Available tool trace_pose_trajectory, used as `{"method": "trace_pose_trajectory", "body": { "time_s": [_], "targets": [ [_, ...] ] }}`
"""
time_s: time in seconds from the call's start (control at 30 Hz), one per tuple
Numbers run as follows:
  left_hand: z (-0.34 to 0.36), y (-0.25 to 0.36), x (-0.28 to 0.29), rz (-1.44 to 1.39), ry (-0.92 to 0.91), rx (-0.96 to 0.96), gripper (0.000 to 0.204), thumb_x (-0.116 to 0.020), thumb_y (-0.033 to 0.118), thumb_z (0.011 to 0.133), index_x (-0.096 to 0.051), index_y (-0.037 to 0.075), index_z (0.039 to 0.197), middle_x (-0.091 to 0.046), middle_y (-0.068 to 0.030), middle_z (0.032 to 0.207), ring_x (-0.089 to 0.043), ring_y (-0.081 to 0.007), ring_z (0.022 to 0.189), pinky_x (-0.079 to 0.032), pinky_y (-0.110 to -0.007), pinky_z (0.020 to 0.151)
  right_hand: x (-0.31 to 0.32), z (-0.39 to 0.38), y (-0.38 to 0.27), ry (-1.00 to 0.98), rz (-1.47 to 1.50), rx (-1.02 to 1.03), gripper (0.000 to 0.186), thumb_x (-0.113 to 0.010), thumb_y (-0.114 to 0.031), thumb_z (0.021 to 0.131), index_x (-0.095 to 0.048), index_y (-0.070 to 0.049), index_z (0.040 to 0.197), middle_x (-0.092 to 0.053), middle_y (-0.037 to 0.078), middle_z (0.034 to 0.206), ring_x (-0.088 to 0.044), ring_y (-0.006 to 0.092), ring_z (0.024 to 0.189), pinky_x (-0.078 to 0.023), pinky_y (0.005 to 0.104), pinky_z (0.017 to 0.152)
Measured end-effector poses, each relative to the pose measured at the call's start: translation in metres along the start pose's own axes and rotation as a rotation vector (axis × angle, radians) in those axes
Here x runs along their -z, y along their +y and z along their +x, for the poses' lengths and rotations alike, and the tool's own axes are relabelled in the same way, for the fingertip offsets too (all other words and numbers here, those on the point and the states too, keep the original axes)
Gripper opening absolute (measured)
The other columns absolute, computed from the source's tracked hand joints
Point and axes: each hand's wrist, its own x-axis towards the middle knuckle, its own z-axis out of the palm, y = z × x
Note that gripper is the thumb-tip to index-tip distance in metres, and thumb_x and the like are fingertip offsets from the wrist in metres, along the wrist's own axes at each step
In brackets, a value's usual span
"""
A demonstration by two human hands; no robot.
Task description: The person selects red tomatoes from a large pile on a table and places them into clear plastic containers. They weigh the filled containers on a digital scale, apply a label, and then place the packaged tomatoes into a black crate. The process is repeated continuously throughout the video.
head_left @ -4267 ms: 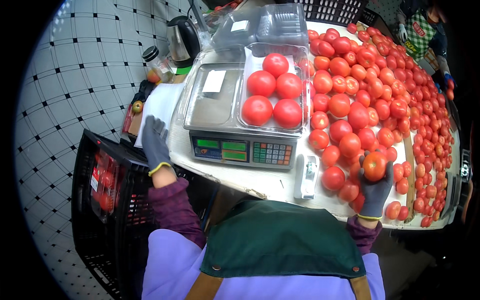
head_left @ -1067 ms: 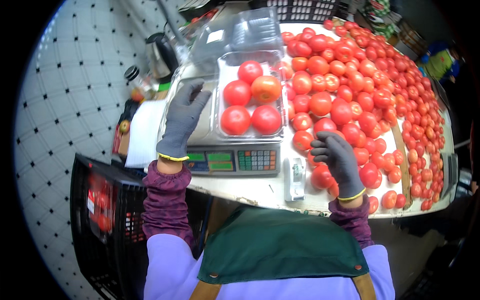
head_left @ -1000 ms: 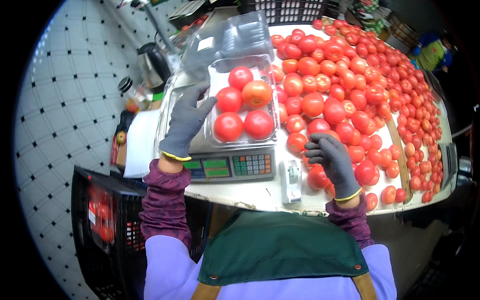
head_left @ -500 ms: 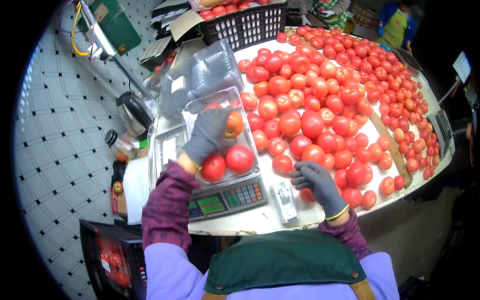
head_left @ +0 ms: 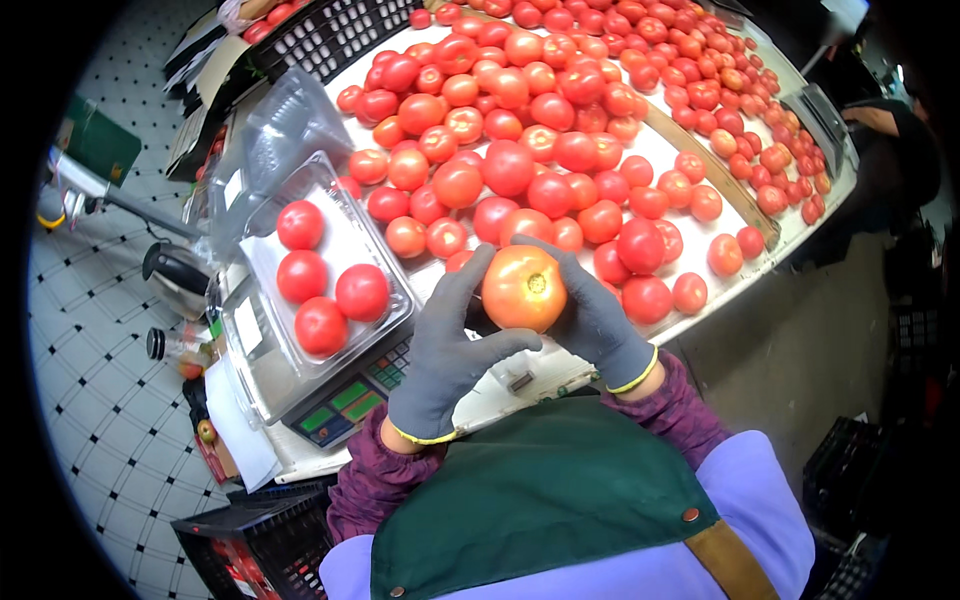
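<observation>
My left hand point(head_left: 450, 345) and my right hand point(head_left: 598, 330), both in grey gloves with yellow cuffs, are cupped around an orange-red tomato point(head_left: 524, 290) whose stem scar faces up. They are in front of the heap of red tomatoes point(head_left: 507, 168). To their left an open clear plastic clamshell point(head_left: 260, 225) holds four tomatoes point(head_left: 362, 292) on a white liner, on a weighing scale point(head_left: 342, 408) with green displays and a keypad. A small pale device point(head_left: 519, 379) lies partly hidden below my hands.
Stacked clear containers point(head_left: 280, 130) and a black crate point(head_left: 318, 38) stand at the back. A wooden strip point(head_left: 705, 160) divides larger from smaller tomatoes. At left are a kettle point(head_left: 175, 275), jar point(head_left: 175, 348) and papers point(head_left: 240, 430); below, black crates point(head_left: 245, 545). A second scale point(head_left: 818, 125) sits far right.
My left hand has lifted the orange-red tomato out of the clamshell, leaving four there. It and my right hand have come together around that tomato. The view has swung to the right.
</observation>
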Motion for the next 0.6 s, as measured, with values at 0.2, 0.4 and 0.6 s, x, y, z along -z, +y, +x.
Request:
{"method": "trace_pose_trajectory", "body": {
  "time_s": [0.2, 0.4, 0.6],
  "targets": [
    [0.008, -0.003, -0.022, 0.007, -0.033, 0.054, 0.089, -0.081, 0.001, 0.067, -0.033, -0.002, 0.141, -0.051, -0.0160, 0.129, -0.057, -0.0217, 0.111, -0.051, -0.033, 0.089, 0.013, -0.021, -0.009, 0.070, -0.008, 0.036, 0.055, -0.040, -0.041, 0.099, -0.031, -0.008, 0.143, -0.043, 0.010, 0.137, -0.051, 0.0254, 0.121, -0.050, 0.0389, 0.092],
    [0.019, -0.023, -0.047, -0.101, 0.017, 0.081, 0.056, -0.071, 0.004, 0.079, -0.050, -0.001, 0.130, -0.057, -0.0100, 0.107, -0.059, -0.0136, 0.089, -0.049, -0.026, 0.078, 0.026, -0.039, -0.026, 0.191, -0.112, -0.012, 0.057, -0.059, -0.037, 0.090, -0.040, -0.007, 0.134, -0.053, 0.009, 0.122, -0.059, 0.0201, 0.104, -0.058, 0.0333, 0.066],
    [0.022, -0.042, -0.059, -0.034, 0.110, 0.110, 0.033, -0.061, 0.004, 0.088, -0.057, -0.001, 0.121, -0.063, -0.0095, 0.103, -0.061, -0.0129, 0.082, -0.050, -0.026, 0.072, 0.117, -0.064, -0.112, 0.387, -0.130, -0.075, 0.054, -0.060, -0.043, 0.086, -0.048, -0.009, 0.127, -0.062, 0.009, 0.107, -0.062, 0.0203, 0.092, -0.055, 0.0344, 0.068]
  ]
}}
